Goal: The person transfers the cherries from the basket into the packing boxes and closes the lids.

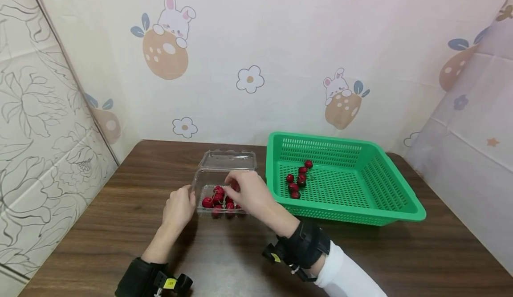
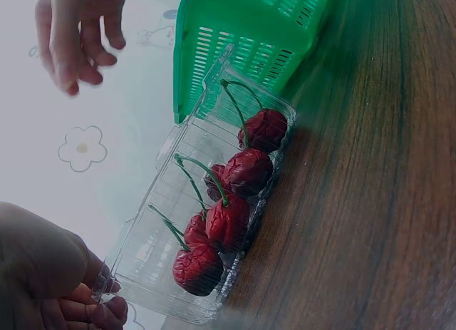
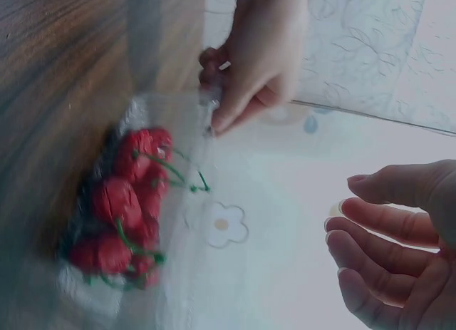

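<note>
A clear plastic clamshell box point(image 1: 206, 179) stands on the table with its lid point(image 1: 228, 159) folded back. Inside lie several red cherries point(image 2: 228, 223) with green stems. My left hand point(image 1: 179, 205) pinches the box's left rim between thumb and fingers, as the left wrist view shows. Over the right part of the box hovers my right hand point(image 1: 252, 192). Its fingers point(image 3: 377, 255) are loosely bent, with nothing between them and the thumb in the right wrist view. To the right, a green plastic basket point(image 1: 320, 138) holds several more cherries point(image 1: 294, 187) at its left side.
The brown wooden table point(image 1: 120, 225) runs up to a printed wall sheet point(image 1: 248, 30) at the back. A patterned panel point(image 1: 40, 110) borders the left side, and another printed sheet point(image 1: 473, 123) hangs at the right. The basket stands close beside the box.
</note>
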Demonstrator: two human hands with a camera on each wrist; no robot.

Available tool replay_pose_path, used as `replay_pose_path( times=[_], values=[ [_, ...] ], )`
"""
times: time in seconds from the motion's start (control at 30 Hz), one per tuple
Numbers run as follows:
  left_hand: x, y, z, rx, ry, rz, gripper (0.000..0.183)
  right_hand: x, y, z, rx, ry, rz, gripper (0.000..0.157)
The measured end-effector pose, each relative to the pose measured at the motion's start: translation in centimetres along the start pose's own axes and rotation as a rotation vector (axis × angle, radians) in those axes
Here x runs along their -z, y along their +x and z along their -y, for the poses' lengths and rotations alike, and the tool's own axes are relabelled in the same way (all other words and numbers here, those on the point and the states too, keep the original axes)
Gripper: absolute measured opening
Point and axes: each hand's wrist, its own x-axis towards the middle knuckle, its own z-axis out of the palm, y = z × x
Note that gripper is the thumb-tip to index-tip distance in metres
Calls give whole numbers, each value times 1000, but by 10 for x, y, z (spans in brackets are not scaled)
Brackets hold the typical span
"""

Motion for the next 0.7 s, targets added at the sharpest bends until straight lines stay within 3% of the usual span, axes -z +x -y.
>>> replay_pose_path(
  times=[0.37, 0.7],
  values=[
    [-1, 1, 1, 1, -7, 8, 32, 28, -19, -26, -9, -31, -105, 4],
    [-1, 1, 1, -5, -6, -1, 31, 48, -34, -55, -42, -84, -133, 5]
  ],
)
